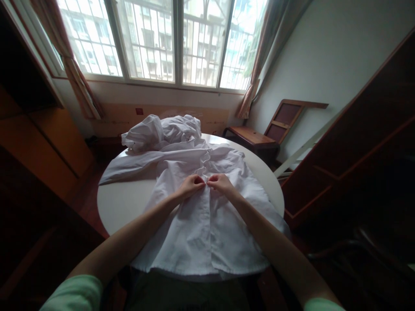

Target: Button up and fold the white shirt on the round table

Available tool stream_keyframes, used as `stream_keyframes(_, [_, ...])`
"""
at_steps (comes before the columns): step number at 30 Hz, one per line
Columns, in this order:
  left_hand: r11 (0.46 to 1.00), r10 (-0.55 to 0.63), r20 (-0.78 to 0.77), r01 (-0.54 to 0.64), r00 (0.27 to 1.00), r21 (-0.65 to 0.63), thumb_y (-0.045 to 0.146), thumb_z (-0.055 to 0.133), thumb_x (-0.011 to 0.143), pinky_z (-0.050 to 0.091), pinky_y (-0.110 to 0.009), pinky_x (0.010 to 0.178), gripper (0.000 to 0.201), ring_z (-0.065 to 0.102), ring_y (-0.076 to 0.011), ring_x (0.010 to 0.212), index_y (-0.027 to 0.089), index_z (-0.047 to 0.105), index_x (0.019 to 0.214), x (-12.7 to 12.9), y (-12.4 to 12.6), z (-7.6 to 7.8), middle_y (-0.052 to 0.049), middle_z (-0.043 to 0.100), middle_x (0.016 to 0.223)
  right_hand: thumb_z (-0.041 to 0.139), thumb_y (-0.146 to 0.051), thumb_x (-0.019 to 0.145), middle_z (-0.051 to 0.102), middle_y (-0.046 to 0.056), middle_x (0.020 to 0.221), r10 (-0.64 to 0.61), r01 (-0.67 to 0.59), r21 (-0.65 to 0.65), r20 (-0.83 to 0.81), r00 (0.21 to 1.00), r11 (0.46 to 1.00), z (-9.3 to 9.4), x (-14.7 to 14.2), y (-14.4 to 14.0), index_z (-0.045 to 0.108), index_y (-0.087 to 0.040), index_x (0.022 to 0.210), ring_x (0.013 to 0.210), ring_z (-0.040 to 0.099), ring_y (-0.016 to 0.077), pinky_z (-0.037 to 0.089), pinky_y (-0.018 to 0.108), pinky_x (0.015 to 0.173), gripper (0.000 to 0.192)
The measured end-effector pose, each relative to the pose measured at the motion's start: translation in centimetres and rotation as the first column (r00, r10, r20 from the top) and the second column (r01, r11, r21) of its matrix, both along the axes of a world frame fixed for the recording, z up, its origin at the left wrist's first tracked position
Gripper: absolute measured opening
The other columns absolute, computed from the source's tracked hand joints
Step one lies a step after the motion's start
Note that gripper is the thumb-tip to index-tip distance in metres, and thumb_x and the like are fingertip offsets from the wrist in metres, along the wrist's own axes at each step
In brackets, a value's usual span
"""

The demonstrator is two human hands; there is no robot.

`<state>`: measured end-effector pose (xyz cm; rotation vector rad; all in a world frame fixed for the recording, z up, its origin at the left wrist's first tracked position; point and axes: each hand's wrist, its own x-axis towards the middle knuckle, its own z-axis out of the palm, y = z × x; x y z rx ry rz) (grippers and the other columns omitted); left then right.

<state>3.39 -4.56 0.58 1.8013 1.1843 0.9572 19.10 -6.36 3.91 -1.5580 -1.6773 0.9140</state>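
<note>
A white shirt lies spread front-up on a round white table, its hem hanging over the near edge. My left hand and my right hand meet at the shirt's front placket, high on the chest. Each hand pinches one edge of the placket with its fingertips. One sleeve stretches out to the left across the table.
A heap of crumpled white cloth sits at the table's far edge. A folded wooden chair leans by the right wall. Dark wooden furniture stands close on the right, cabinets on the left. Windows fill the far wall.
</note>
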Motion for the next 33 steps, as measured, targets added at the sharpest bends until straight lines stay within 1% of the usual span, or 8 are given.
stream_keyframes(8, [0.994,0.032,0.175,-0.013,0.984,-0.105,0.021,0.067,0.063,0.041,-0.02,0.055,0.013,0.052,-0.0101,0.06,0.012,0.061,0.07,0.11,0.46,-0.17,0.001,0.06,0.064,0.059,-0.014,0.066,0.058,-0.002,0.052,0.009,-0.008,-0.025,0.051,0.999,1.0,0.03,-0.12,-0.16,0.065,-0.012,0.066,0.048,0.052,0.0079,0.038,0.016,0.044,0.007])
stream_keyframes(12, [0.982,-0.019,0.244,0.064,0.97,-0.178,0.023,0.068,0.062,0.041,-0.02,0.055,0.016,0.052,-0.0099,0.059,0.012,0.063,0.072,-0.02,0.33,0.04,0.0,0.061,0.064,0.06,-0.012,0.064,0.055,-0.003,0.048,0.024,-0.019,-0.038,0.13,0.991,0.999,-0.24,-0.23,-0.17,0.064,-0.012,0.064,0.046,0.051,0.0081,0.037,0.016,0.043,0.004])
stream_keyframes(14, [0.978,-0.023,0.26,0.076,0.965,-0.194,0.023,0.068,0.061,0.04,-0.02,0.055,0.016,0.052,-0.0098,0.058,0.012,0.064,0.071,-0.07,0.25,0.1,0.0,0.061,0.064,0.06,-0.012,0.063,0.053,-0.004,0.046,0.009,-0.003,-0.053,0.104,0.995,0.999,-0.2,-0.32,-0.15,0.063,-0.013,0.063,0.045,0.049,0.0075,0.036,0.016,0.043,0.003])
stream_keyframes(16, [0.975,-0.015,0.269,0.073,0.963,-0.208,0.022,0.067,0.061,0.039,-0.02,0.055,0.014,0.052,-0.0097,0.058,0.012,0.064,0.07,-0.08,0.23,0.07,0.0,0.061,0.063,0.058,-0.013,0.065,0.049,-0.005,0.044,-0.014,0.017,-0.089,0.028,1.0,0.996,0.02,-0.4,-0.13,0.06,-0.013,0.061,0.042,0.047,0.007,0.035,0.016,0.042,0.005])
stream_keyframes(19, [0.978,-0.008,0.277,0.066,0.961,-0.2,0.019,0.067,0.061,0.039,-0.021,0.056,0.012,0.052,-0.0096,0.058,0.011,0.064,0.069,-0.06,0.23,-0.06,0.001,0.061,0.063,0.055,-0.014,0.067,0.045,-0.007,0.043,-0.037,0.027,-0.119,-0.083,0.996,0.993,0.43,-0.46,-0.12,0.057,-0.014,0.058,0.04,0.043,0.0057,0.032,0.016,0.04,0.009])
stream_keyframes(21, [0.982,-0.01,0.28,0.063,0.96,-0.18,0.019,0.066,0.061,0.04,-0.021,0.057,0.011,0.052,-0.0097,0.059,0.012,0.064,0.07,-0.05,0.17,-0.08,0.001,0.061,0.064,0.054,-0.014,0.067,0.044,-0.007,0.043,-0.035,0.021,-0.114,-0.118,0.992,0.993,0.53,-0.46,-0.13,0.057,-0.014,0.058,0.039,0.041,0.0049,0.03,0.016,0.04,0.009])
stream_keyframes(27, [0.989,-0.021,0.219,0.052,0.975,-0.141,0.019,0.066,0.063,0.042,-0.023,0.061,0.01,0.054,-0.0116,0.062,0.012,0.063,0.07,-0.12,-0.15,0.4,0.0,0.062,0.066,0.057,-0.016,0.068,0.046,-0.007,0.043,-0.015,0.005,-0.097,-0.1,0.995,0.995,0.29,-0.45,-0.17,0.061,-0.013,0.063,0.04,0.042,0.0049,0.031,0.016,0.04,0.007])
stream_keyframes(33, [0.997,0.012,0.184,0.003,0.983,-0.081,0.018,0.067,0.063,0.043,-0.022,0.062,0.014,0.055,-0.0117,0.065,0.012,0.061,0.074,-0.1,-0.02,0.24,0.0,0.061,0.07,0.058,-0.017,0.074,0.049,-0.006,0.044,-0.049,0.022,-0.163,-0.162,0.986,0.986,0.35,-0.49,0.2,0.059,-0.013,0.06,0.04,0.045,0.0046,0.033,0.014,0.039,0.014])
